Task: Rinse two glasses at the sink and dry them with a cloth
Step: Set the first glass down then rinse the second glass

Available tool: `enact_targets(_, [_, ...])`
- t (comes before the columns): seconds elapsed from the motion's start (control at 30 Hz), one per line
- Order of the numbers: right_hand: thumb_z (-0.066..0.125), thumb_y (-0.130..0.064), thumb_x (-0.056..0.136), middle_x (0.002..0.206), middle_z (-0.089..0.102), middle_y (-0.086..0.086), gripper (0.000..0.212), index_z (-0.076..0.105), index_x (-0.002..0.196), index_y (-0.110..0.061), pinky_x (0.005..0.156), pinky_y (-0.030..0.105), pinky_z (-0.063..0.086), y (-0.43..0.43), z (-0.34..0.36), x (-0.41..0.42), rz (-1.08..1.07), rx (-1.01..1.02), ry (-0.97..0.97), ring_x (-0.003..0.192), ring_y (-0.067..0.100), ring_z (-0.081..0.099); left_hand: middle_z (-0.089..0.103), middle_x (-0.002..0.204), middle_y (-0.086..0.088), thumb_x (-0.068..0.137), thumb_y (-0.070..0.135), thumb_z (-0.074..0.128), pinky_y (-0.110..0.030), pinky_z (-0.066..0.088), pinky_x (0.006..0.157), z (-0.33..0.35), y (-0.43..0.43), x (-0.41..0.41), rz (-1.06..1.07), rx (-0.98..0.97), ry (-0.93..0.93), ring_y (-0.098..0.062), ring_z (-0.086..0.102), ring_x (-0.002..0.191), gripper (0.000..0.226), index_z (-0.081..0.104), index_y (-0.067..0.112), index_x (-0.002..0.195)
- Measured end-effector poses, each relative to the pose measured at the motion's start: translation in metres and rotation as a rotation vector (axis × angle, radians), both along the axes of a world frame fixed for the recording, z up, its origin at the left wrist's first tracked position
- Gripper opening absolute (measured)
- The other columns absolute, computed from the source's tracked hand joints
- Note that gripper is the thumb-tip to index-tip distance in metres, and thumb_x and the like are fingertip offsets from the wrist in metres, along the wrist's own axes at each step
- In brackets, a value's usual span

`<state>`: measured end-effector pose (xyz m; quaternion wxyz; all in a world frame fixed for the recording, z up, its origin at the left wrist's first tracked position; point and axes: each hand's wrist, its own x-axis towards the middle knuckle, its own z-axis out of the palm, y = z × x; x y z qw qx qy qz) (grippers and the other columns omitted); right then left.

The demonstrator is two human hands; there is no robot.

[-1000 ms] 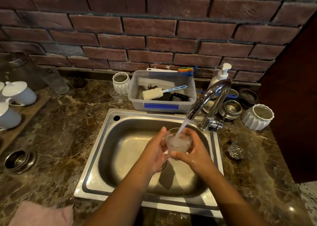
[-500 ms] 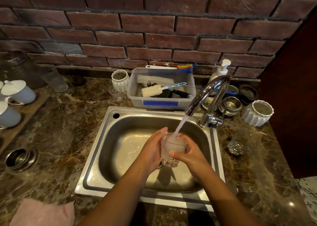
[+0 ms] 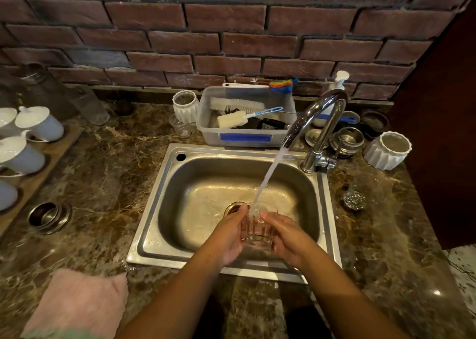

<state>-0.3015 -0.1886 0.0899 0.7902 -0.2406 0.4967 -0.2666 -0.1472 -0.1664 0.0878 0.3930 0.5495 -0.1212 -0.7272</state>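
I hold a clear ribbed glass (image 3: pixel 258 229) upright over the steel sink (image 3: pixel 152 225), low and near its front wall. My left hand (image 3: pixel 229 238) grips its left side and my right hand (image 3: pixel 288 238) its right side. Water streams from the chrome tap (image 3: pixel 320 122) into the glass's mouth. A second clear glass (image 3: pixel 362 192) stands on the marble counter to the right of the sink. A pink cloth (image 3: pixel 77 305) lies on the counter at the front left.
A grey plastic tub (image 3: pixel 244 132) with brushes sits behind the sink, with a white ribbed cup (image 3: pixel 184 105) and a small glass (image 3: pixel 181 128) to its left. Another white ribbed cup (image 3: pixel 389 149) and metal bowls (image 3: pixel 346 139) are at the right. White lidded cups (image 3: pixel 38 123) rest on a wooden tray at left.
Both hands have brought the glass down and toward me, lower in the sink. The cloudy water that filled it is gone; the glass now looks clear.
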Motion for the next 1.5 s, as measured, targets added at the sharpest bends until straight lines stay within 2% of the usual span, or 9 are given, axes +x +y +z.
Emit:
enact_targets(0.1, [0.076,-0.036,0.076,0.120,0.070,0.026,0.065,0.062,0.126,0.002,0.101,0.053,0.051,0.006,0.005,-0.001,0.039,0.040,0.038,0.118,0.041,0.064,0.069,0.121,-0.026,0.104,0.043,0.045,-0.046,0.058,0.088,0.004,0.008,-0.001,-0.005,0.022,-0.022,-0.036,0.069,0.105,0.050,0.066,0.003,0.124])
enact_targets(0.27, [0.078,-0.039,0.073,0.120,0.070,0.024,0.064,0.065,0.124,-0.003,0.098,0.049,0.054,0.018,0.018,-0.001,0.082,0.080,0.088,0.119,0.040,0.063,0.071,0.121,-0.023,0.101,0.049,0.048,-0.057,0.049,0.104,0.014,0.023,0.000,-0.024,0.073,-0.040,-0.038,0.068,0.113,0.053,0.065,0.005,0.126])
enact_targets(0.57, [0.079,-0.038,0.079,0.122,0.070,0.023,0.059,0.065,0.126,-0.005,0.101,0.052,0.052,0.034,0.030,-0.003,0.071,0.033,0.037,0.117,0.040,0.065,0.078,0.097,-0.015,0.103,0.045,0.047,-0.055,0.050,0.104,0.027,0.035,-0.001,-0.044,-0.023,-0.049,-0.034,0.072,0.098,0.047,0.068,0.005,0.114])
enact_targets(0.67, [0.077,-0.028,0.080,0.118,0.070,0.025,0.051,0.066,0.121,-0.001,0.089,0.046,0.058,0.039,0.037,-0.011,-0.004,-0.018,0.011,0.111,0.038,0.067,0.074,0.099,-0.018,0.103,0.041,0.050,-0.057,0.051,0.102,0.035,0.033,-0.007,-0.053,-0.105,-0.088,-0.035,0.069,0.098,0.047,0.066,0.000,0.120])
enact_targets(0.83, [0.082,-0.009,0.074,0.112,0.070,0.016,0.059,0.055,0.127,-0.006,0.068,0.031,0.058,0.041,0.048,-0.048,-0.044,-0.205,0.168,0.089,0.025,0.074,0.074,0.115,-0.016,0.103,0.024,0.055,-0.052,0.056,0.096,0.047,0.027,-0.034,-0.089,-0.210,-0.182,-0.031,0.070,0.105,0.029,0.065,0.005,0.122])
enact_targets(1.03, [0.079,0.006,0.074,0.111,0.068,0.018,0.058,0.051,0.122,-0.010,0.079,0.034,0.059,0.038,0.052,-0.112,-0.009,-0.339,0.340,0.095,0.027,0.070,0.069,0.126,-0.004,0.102,0.019,0.056,-0.038,0.057,0.087,0.049,0.035,-0.088,-0.287,-0.335,-0.320,-0.021,0.065,0.115,0.027,0.064,0.023,0.127])
enact_targets(1.2, [0.078,0.009,0.075,0.105,0.065,0.009,0.059,0.049,0.123,-0.006,0.064,0.017,0.056,0.038,0.055,-0.160,0.018,-0.419,0.462,0.085,0.015,0.067,0.071,0.106,0.012,0.089,0.005,0.072,-0.021,0.057,0.076,0.040,0.034,-0.137,-0.421,-0.477,-0.404,-0.004,0.070,0.095,0.046,0.058,0.033,0.122])
enact_targets(1.37, [0.085,0.001,0.068,0.119,0.060,0.011,0.071,0.048,0.126,-0.014,0.093,0.044,0.057,0.035,0.042,-0.193,0.031,-0.475,0.540,0.102,0.024,0.065,0.071,0.109,0.003,0.084,0.007,0.078,-0.041,0.060,0.088,0.016,0.026,-0.175,-0.537,-0.500,-0.607,-0.016,0.071,0.093,0.046,0.060,0.028,0.121])
enact_targets(1.5, [0.088,-0.004,0.067,0.103,0.060,-0.003,0.078,0.046,0.132,-0.015,0.093,0.040,0.055,0.030,0.033,-0.213,0.045,-0.507,0.580,0.093,0.012,0.062,0.071,0.102,0.007,0.087,0.018,0.077,-0.027,0.055,0.077,0.003,0.027,-0.197,-0.554,-0.498,-0.701,-0.008,0.067,0.085,0.034,0.061,0.031,0.114])
